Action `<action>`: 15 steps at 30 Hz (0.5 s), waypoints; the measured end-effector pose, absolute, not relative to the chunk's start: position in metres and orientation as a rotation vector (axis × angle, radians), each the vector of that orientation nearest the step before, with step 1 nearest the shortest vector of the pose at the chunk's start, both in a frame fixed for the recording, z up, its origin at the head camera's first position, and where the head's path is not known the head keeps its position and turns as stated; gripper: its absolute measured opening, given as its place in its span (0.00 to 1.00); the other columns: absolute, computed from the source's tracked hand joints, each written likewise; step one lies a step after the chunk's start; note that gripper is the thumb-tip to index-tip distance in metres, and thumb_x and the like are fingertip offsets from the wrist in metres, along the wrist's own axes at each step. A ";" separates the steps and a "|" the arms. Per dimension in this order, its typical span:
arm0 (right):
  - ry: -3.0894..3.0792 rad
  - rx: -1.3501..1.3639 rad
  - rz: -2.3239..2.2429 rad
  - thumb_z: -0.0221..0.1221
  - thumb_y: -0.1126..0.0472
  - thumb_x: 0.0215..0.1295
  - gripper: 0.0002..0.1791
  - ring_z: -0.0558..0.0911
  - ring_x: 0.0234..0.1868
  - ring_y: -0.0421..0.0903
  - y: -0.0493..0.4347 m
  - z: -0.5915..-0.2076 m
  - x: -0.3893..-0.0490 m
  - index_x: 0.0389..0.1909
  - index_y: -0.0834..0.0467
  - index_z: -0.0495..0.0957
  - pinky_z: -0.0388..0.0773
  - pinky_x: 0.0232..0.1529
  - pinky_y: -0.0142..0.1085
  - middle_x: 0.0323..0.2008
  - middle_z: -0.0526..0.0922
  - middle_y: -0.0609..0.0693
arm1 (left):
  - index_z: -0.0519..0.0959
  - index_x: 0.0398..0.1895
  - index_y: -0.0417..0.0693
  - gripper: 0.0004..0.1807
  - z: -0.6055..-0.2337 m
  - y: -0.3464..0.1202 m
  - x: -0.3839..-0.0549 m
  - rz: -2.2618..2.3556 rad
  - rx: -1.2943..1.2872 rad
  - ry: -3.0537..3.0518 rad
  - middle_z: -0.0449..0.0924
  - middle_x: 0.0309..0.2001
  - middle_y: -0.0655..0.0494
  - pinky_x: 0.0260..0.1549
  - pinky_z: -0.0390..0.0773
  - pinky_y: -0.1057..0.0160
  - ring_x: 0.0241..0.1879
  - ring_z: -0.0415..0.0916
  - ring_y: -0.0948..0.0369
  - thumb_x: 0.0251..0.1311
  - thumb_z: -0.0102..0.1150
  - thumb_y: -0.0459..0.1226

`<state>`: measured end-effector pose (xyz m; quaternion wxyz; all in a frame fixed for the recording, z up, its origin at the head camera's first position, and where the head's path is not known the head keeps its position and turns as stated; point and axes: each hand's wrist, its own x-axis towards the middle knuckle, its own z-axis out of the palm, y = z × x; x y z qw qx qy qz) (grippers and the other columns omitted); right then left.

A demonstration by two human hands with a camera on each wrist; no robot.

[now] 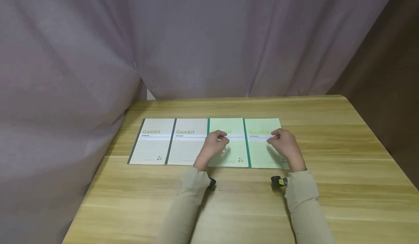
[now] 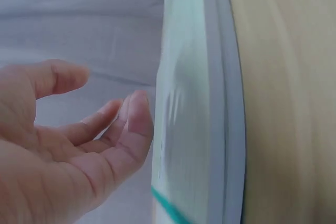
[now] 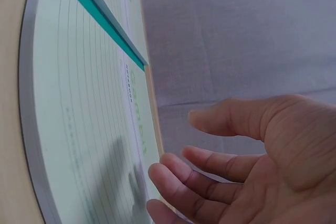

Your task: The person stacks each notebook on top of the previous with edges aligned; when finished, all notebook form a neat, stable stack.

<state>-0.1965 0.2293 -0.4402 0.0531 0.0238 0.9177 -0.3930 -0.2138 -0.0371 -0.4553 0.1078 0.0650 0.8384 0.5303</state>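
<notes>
Four notebooks lie side by side in a row, so several covers show: a white notebook [image 1: 152,146] at the far left, a second white notebook [image 1: 186,151], a green notebook [image 1: 229,156] and another green notebook [image 1: 262,156] at the right end. Above the left green notebook hovers my left hand [image 1: 214,144], fingers loosely bent and holding nothing. My right hand [image 1: 288,146] hangs over the right side of the last green notebook, thumb apart from the relaxed fingers [image 3: 199,192]. Shadows of both hands fall on the green covers.
The notebooks lie on a wooden table [image 1: 242,207]. Behind it and along the left hangs a grey-purple curtain [image 1: 196,40]; a dark brown surface [image 1: 386,91] stands at the right. Small black cameras [image 1: 278,182] are worn at the wrists.
</notes>
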 end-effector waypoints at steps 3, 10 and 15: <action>2.791 0.077 -1.197 0.57 0.61 0.70 0.26 0.79 0.48 0.65 0.233 -0.440 -0.196 0.60 0.77 0.70 0.78 0.47 0.54 0.49 0.79 0.71 | 0.77 0.58 0.32 0.19 -0.455 -0.026 -0.215 1.590 0.202 2.427 0.82 0.46 0.43 0.33 0.82 0.63 0.38 0.84 0.51 0.65 0.54 0.32; 2.790 0.120 -1.198 0.58 0.61 0.70 0.27 0.79 0.49 0.66 0.241 -0.439 -0.195 0.60 0.77 0.70 0.77 0.48 0.55 0.49 0.80 0.72 | 0.77 0.58 0.32 0.19 -0.454 -0.008 -0.218 1.644 0.212 2.350 0.82 0.45 0.44 0.33 0.82 0.64 0.36 0.83 0.55 0.67 0.54 0.32; 2.805 0.134 -1.186 0.59 0.61 0.69 0.26 0.79 0.48 0.67 0.246 -0.440 -0.194 0.59 0.77 0.71 0.77 0.47 0.55 0.48 0.80 0.72 | 0.76 0.59 0.33 0.19 -0.457 0.001 -0.219 1.634 0.238 2.318 0.82 0.47 0.45 0.35 0.83 0.63 0.38 0.83 0.55 0.70 0.53 0.34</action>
